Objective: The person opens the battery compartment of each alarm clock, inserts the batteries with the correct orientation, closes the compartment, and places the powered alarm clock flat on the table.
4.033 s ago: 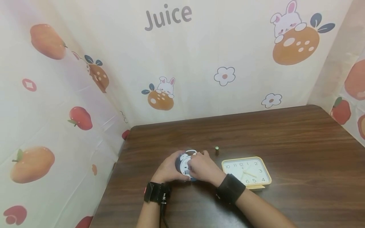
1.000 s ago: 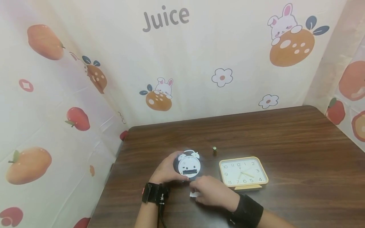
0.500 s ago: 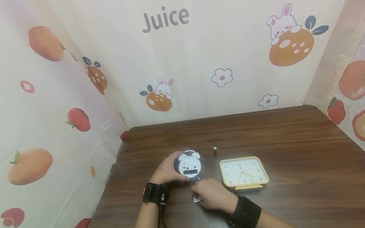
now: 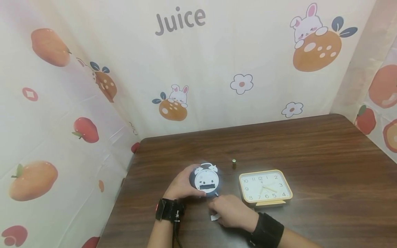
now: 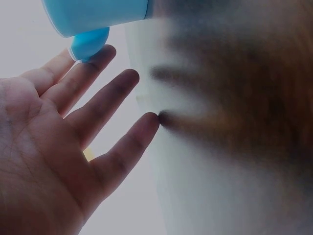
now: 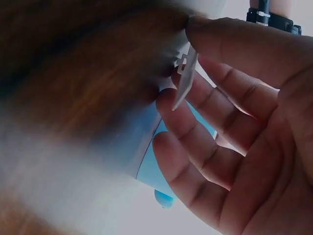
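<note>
My left hand [image 4: 182,185] grips a small round blue alarm clock [image 4: 201,176] from the left, thumb along its lower edge. The clock's white back faces up, and a dark open battery slot [image 4: 207,187] shows in it. In the left wrist view the spread fingers of the left hand [image 5: 63,127] reach under the light-blue clock body [image 5: 98,14]. Below and right of the clock, my right hand [image 4: 234,210] pinches a small white battery cover [image 4: 214,217] close over the table. The right wrist view shows this cover [image 6: 187,78] edge-on, with a little clip, between thumb and fingers.
A small battery [image 4: 234,163] stands upright on the brown wooden table [image 4: 325,155], behind the hands. To the right lies a yellow-framed rectangular clock [image 4: 265,187], face up. Fruit-printed curtains [image 4: 211,62] enclose the table's back and sides.
Four seconds ago my right hand worked on the clock's back; since then it has come away toward me with the battery cover, exposing the slot. Over the last half second almost nothing moves.
</note>
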Available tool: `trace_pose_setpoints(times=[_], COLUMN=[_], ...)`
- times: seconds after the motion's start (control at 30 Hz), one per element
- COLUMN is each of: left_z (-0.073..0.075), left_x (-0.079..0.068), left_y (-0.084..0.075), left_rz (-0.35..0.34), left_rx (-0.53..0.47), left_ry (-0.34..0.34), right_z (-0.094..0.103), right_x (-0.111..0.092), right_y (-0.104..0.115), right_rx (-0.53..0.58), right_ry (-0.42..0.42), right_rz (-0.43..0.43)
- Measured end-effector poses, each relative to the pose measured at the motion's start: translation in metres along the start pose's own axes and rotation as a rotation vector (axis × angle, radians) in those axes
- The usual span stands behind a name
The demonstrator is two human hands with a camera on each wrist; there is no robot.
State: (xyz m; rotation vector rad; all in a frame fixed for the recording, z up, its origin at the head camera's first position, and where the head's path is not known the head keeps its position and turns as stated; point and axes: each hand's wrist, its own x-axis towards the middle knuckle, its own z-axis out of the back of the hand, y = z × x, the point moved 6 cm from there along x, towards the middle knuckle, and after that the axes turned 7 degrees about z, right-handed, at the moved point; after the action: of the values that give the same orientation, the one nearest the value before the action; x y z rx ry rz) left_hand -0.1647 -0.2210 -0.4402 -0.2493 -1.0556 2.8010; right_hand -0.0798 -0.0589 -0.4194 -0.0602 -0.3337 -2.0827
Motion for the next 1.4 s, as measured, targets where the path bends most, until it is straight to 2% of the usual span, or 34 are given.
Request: trace_pose_setpoints(times=[0.17,0.37,0.47,0.6,0.8,0.9,1.17,1.4], left_z=[0.0,0.0,0.001,0.001,0.001,0.001,0.001,0.0], left_x=[0.0,-0.001,-0.001,-0.002,-0.002,-0.002,-0.003,-0.003], left_y=[-0.002,-0.002,-0.001,0.001,0.002,0.002,0.001,0.002], left_rz=[-0.015,-0.032,-0.023,-0.001,-0.009,-0.02,-0.019,0.002], left_rx=[-0.005,0.004,-0.005,-0.023,-0.024,-0.017,-0.006,0.02], left_ry=[0.007,0.018,0.018,0.012,0.001,0.001,0.006,0.016], right_z=[-0.001,0.007,0.016,0.03,0.05,0.058,0.074,0.088], right_x=[0.0,0.001,0.002,0.001,-0.003,-0.006,-0.015,-0.029], right_y=[-0.001,-0.004,-0.007,-0.012,-0.024,-0.03,-0.049,-0.067], right_rx=[0.021,0.156,0.214,0.236,0.214,0.221,0.272,0.256], right_ry=[0.019,0.032,-0.014,-0.109,-0.261,-0.305,-0.336,-0.336], right_rz=[0.002,-0.01,0.003,0.005,-0.073,-0.108,-0.186,-0.266])
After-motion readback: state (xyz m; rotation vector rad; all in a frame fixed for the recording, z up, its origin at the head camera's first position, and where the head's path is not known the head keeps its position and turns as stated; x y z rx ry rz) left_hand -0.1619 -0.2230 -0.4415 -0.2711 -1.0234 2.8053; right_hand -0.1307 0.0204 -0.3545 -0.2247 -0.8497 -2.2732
